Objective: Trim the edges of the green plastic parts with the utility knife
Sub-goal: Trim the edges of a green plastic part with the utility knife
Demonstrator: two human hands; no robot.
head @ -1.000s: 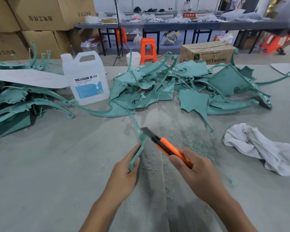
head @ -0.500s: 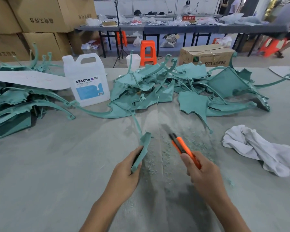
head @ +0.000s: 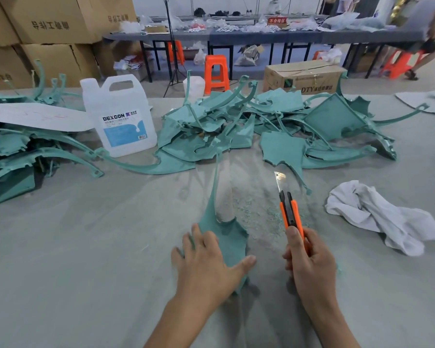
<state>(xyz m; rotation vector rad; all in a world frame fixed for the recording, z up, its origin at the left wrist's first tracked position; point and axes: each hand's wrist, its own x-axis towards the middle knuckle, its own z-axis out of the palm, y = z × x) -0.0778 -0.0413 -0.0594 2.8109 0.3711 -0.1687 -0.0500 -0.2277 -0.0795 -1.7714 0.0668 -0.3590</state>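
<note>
Head view looks down on a wide work table (head: pixel 86 247) covered in grey felt-like cloth. The left hand (head: pixel 206 267) lies flat on a green plastic part (head: pixel 226 237) at the near middle of the table, fingers spread and thumb stretched out to the right, pressing the part's broad end down. The part's thin curved arm runs away from the hand toward the far side. Just to the right and apart from the part, the right hand (head: pixel 309 267) grips an orange and black utility knife (head: pixel 290 212), fingers wrapped round the handle and thumb laid along its top. Its blade (head: pixel 279 179) is out and points away from the person.

Fine green shavings (head: pixel 256 212) dust the cloth between and beyond the hands. 2 heaps of the same green parts sit on the table: a large heap (head: pixel 261 126) across the far middle and a second heap (head: pixel 15 151) at the left edge, with a white sheet (head: pixel 35 116) lying over it. A white DEXCON jug (head: pixel 121 116) stands between them, and a crumpled white rag (head: pixel 382 217) lies at the right.

Beyond the table, stacked cardboard boxes (head: pixel 55 18) fill the back left. A DTY carton (head: pixel 304 76), an orange stool (head: pixel 216 71) and a tripod (head: pixel 172 59) stand before long cluttered grey tables (head: pixel 261 36). A person (head: pixel 427 28) bends at the far right.
</note>
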